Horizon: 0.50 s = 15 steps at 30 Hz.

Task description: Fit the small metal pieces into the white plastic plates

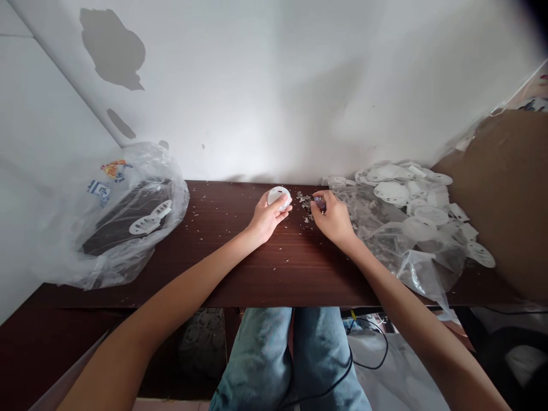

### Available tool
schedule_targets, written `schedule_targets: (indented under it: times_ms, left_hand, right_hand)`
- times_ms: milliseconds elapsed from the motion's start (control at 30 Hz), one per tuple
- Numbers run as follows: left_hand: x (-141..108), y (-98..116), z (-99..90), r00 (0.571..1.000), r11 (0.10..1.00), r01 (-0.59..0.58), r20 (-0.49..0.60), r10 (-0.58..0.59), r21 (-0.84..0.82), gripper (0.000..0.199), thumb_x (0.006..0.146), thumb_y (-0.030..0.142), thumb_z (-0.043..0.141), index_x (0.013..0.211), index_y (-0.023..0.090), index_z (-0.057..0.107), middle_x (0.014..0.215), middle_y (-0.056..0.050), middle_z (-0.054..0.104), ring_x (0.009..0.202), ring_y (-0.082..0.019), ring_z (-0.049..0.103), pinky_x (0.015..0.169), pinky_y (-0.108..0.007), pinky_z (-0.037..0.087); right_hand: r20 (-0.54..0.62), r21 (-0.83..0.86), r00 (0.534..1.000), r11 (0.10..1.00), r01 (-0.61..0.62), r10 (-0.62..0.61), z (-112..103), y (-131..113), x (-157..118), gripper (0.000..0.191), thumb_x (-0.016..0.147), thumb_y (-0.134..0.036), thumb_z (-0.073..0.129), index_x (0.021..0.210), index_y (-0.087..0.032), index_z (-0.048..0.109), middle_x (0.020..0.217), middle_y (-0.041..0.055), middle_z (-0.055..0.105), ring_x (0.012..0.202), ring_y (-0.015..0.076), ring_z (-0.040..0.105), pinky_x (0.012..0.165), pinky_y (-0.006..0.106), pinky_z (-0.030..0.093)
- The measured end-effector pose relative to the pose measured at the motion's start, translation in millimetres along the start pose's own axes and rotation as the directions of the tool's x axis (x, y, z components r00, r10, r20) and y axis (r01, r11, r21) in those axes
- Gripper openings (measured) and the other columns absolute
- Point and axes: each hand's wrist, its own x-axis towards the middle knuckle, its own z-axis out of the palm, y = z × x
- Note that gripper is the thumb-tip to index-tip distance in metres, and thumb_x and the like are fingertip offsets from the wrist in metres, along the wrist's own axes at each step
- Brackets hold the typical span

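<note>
My left hand is closed around a white round plastic part with a small dark slot, thumb on its face, raised over the table. To its right, my right hand curls its thumb and fingers around a small purplish object; its kind is too small and covered to make out. Beside those fingertips lies a scattered heap of tiny metal pieces. More such pieces lie on a clear plastic sheet or bag just past my right hand.
White plastic parts are heaped at the right, by a cardboard box. An open clear bag at the left holds a few white parts. Tiny light bits dot the dark brown table. A black cable hangs below its edge.
</note>
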Motion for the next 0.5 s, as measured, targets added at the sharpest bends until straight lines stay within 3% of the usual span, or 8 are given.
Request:
schedule_targets:
  times_ms: [133, 233, 367, 500]
  left_hand:
    - [2.0, 2.9, -3.3, 0.997, 0.999, 0.015, 0.070, -0.017, 0.032, 0.053, 0.071, 0.036, 0.095, 0.113, 0.025, 0.064, 0.114, -0.005, 0.074, 0.097, -0.019, 0.073, 0.088, -0.034, 0.054]
    - [4.5, 1.9, -3.8, 0.991, 0.994, 0.033, 0.125, -0.046, 0.103, 0.051, 0.069, 0.030, 0.095, 0.110, 0.023, 0.065, 0.110, -0.005, 0.073, 0.096, -0.018, 0.074, 0.087, -0.033, 0.053]
    - [4.9, -2.6, -0.7, 0.998, 0.988, 0.032, 0.040, -0.038, 0.148, 0.064, 0.066, 0.008, 0.091, 0.121, 0.024, 0.062, 0.109, -0.006, 0.071, 0.096, -0.019, 0.073, 0.095, -0.039, 0.055]
    - [2.7, -5.0, -2.6, 1.000, 0.972, -0.005, -0.011, 0.008, 0.235, 0.090, 0.068, 0.009, 0.090, 0.146, 0.029, 0.051, 0.116, -0.008, 0.070, 0.102, -0.021, 0.072, 0.097, -0.042, 0.056]
  right_hand:
    - [0.145, 0.018, 0.979, 0.989, -0.144, 0.140, -9.7, 20.7, 16.5, 0.023, 0.092, -0.029, 0.060, 0.105, -0.018, 0.075, 0.103, 0.0104, 0.078, 0.092, 0.0252, 0.070, 0.087, 0.037, 0.053]
    - [0.249, -0.033, 0.958, 0.990, -0.138, 0.142, -13.2, 28.1, 20.4, 0.021, 0.091, -0.024, 0.059, 0.099, -0.018, 0.077, 0.099, 0.0096, 0.079, 0.091, 0.0246, 0.071, 0.086, 0.036, 0.053]
    - [0.335, -0.049, 0.941, 0.998, -0.038, 0.052, -13.3, 26.0, 17.5, 0.018, 0.086, -0.019, 0.063, 0.096, -0.019, 0.077, 0.098, 0.0077, 0.078, 0.092, 0.0230, 0.070, 0.086, 0.033, 0.052]
    - [0.298, 0.004, 0.954, 0.999, -0.050, 0.047, -16.4, 24.1, 16.2, 0.018, 0.082, -0.018, 0.063, 0.096, -0.019, 0.074, 0.095, 0.0055, 0.076, 0.088, 0.0209, 0.069, 0.080, 0.030, 0.050]
